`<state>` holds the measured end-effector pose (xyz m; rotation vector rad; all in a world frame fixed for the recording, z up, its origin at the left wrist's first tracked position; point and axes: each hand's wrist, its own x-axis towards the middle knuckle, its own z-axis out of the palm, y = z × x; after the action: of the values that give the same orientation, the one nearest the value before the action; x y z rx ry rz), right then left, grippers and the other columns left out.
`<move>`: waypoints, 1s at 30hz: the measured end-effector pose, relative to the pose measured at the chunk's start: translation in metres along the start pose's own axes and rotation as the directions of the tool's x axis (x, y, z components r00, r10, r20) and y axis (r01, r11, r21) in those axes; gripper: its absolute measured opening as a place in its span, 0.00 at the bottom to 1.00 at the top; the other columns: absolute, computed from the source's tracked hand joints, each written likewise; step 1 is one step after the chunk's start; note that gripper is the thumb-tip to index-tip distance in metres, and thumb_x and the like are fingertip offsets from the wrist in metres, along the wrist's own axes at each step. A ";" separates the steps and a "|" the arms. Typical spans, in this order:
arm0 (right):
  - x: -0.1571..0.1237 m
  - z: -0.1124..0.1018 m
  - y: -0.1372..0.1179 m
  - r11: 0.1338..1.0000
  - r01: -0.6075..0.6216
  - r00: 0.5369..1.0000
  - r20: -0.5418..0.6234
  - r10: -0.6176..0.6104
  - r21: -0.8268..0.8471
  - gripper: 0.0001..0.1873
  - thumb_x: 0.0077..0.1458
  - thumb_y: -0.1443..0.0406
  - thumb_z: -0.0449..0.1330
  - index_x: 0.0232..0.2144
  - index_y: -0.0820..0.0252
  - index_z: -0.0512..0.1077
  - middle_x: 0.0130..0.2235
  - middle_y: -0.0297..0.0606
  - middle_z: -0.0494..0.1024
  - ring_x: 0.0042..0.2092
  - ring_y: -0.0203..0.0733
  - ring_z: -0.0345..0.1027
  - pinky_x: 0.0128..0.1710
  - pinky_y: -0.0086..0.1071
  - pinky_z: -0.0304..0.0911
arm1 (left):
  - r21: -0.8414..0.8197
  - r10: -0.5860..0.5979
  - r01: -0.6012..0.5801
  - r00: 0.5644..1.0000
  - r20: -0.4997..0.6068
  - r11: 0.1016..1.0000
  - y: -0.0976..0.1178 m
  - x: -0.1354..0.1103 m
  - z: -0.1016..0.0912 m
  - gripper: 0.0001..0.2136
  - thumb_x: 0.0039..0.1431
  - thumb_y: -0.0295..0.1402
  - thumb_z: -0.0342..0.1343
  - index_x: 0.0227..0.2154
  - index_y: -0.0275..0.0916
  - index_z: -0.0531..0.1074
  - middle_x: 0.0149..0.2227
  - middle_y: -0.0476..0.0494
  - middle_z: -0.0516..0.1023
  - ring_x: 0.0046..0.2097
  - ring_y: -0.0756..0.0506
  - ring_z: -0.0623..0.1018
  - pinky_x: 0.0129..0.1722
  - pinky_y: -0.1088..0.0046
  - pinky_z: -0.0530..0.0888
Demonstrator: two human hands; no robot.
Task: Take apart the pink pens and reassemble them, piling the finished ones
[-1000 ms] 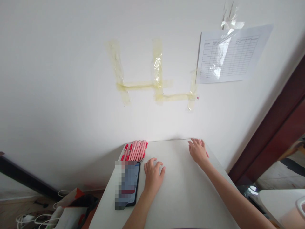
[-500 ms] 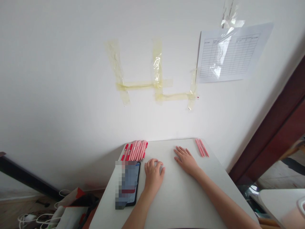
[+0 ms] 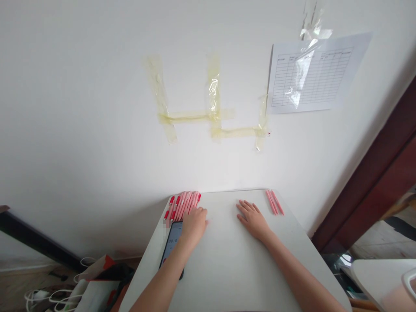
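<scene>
Most pink pens (image 3: 184, 206) lie bunched far left; a few pens (image 3: 277, 202) already sit apart far right; left hand (image 3: 195, 222) bends at the bunch (grip hidden, cannot tell); right hand (image 3: 251, 219) rests flat, empty.

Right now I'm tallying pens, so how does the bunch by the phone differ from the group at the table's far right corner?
The bunch by the phone has many pens; the corner group has only a few. Red parts show on the bunch, while the corner group looks plain pink. The left hand partly hides the bunch; the right hand lies apart from the corner group. Both lie on the table, near the wall.
</scene>
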<state>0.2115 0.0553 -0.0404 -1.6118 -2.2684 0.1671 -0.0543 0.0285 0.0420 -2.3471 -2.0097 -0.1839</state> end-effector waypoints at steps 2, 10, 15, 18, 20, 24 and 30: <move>0.000 -0.001 -0.001 1.000 0.000 1.000 0.001 0.000 0.002 0.28 0.69 0.55 0.46 0.67 0.54 0.61 0.71 0.39 0.56 0.72 0.48 0.47 0.71 0.49 0.42 | 0.061 -0.092 0.097 0.993 -0.075 0.993 -0.015 0.015 -0.005 0.09 0.58 0.31 0.56 0.41 0.44 0.76 0.49 0.40 0.79 0.54 0.38 0.72 0.57 0.55 0.64; 0.000 -0.001 -0.001 1.000 -0.002 1.000 -0.013 0.002 0.018 0.27 0.69 0.55 0.47 0.66 0.54 0.62 0.70 0.40 0.57 0.71 0.48 0.48 0.71 0.50 0.43 | 0.101 -0.200 0.223 0.959 -0.199 0.969 -0.039 0.038 0.003 0.11 0.60 0.35 0.54 0.42 0.41 0.78 0.50 0.35 0.77 0.56 0.34 0.69 0.61 0.49 0.60; -0.001 -0.002 -0.002 1.000 -0.006 1.000 -0.003 0.006 0.026 0.27 0.69 0.55 0.47 0.66 0.54 0.62 0.71 0.40 0.57 0.72 0.47 0.48 0.71 0.49 0.43 | 0.111 -0.169 0.201 0.953 -0.251 0.973 -0.036 0.038 0.014 0.14 0.60 0.34 0.52 0.47 0.40 0.76 0.51 0.35 0.77 0.58 0.34 0.68 0.62 0.47 0.57; -0.001 -0.003 -0.002 1.000 -0.010 1.000 0.001 0.010 0.027 0.27 0.69 0.55 0.47 0.66 0.54 0.62 0.71 0.40 0.57 0.71 0.47 0.48 0.71 0.49 0.43 | 0.110 -0.155 0.191 0.949 -0.274 0.975 -0.037 0.038 0.019 0.15 0.60 0.33 0.52 0.49 0.44 0.75 0.51 0.36 0.77 0.58 0.35 0.68 0.63 0.47 0.56; -0.001 -0.003 -0.002 1.000 -0.008 1.000 -0.002 0.008 0.029 0.27 0.69 0.55 0.48 0.66 0.55 0.62 0.71 0.40 0.57 0.71 0.47 0.48 0.71 0.49 0.43 | 0.110 -0.155 0.192 0.947 -0.281 0.975 -0.037 0.039 0.021 0.15 0.61 0.32 0.51 0.48 0.44 0.75 0.51 0.36 0.78 0.58 0.35 0.67 0.62 0.46 0.56; -0.001 -0.003 -0.002 1.000 0.001 1.000 -0.019 0.000 0.029 0.27 0.69 0.56 0.48 0.66 0.54 0.63 0.70 0.41 0.58 0.71 0.48 0.49 0.70 0.50 0.45 | 0.108 -0.178 0.213 0.946 -0.269 0.971 -0.037 0.041 0.023 0.12 0.61 0.33 0.51 0.43 0.41 0.78 0.49 0.36 0.78 0.58 0.34 0.68 0.61 0.47 0.59; -0.001 -0.001 0.000 1.000 0.002 1.000 -0.022 -0.002 0.029 0.27 0.69 0.56 0.48 0.66 0.54 0.62 0.70 0.40 0.58 0.71 0.48 0.49 0.70 0.50 0.45 | 0.103 -0.201 0.235 0.943 -0.266 0.966 -0.034 0.040 0.024 0.13 0.61 0.31 0.48 0.39 0.38 0.78 0.50 0.34 0.77 0.59 0.33 0.67 0.61 0.46 0.60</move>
<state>0.2119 0.0544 -0.0392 -1.5891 -2.2407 0.1804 -0.0800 0.0756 0.0212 -1.9086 -2.0789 -0.3296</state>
